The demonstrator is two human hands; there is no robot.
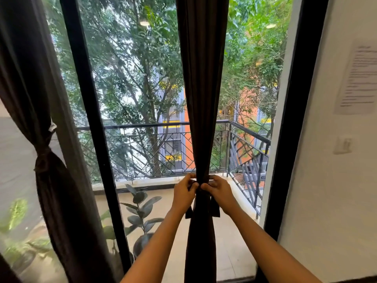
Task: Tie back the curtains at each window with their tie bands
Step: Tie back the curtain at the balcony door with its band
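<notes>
A dark brown curtain (pixel 202 99) hangs gathered in front of the window's middle. A matching tie band (pixel 204 193) wraps its narrowest part, with two loose ends (pixel 215 209) dangling below. My left hand (pixel 183 190) pinches the band from the left and my right hand (pixel 219 189) pinches it from the right, fingertips nearly meeting at the knot. At the far left a second dark curtain (pixel 51 180) hangs cinched by its own band (pixel 43 158).
Black window frames (pixel 91 139) stand left and right of the middle curtain. Behind the glass are a balcony railing (pixel 155 148) and potted plants (pixel 140 213). A white wall (pixel 330 201) with a paper notice (pixel 359 78) and a switch (pixel 343 145) is at the right.
</notes>
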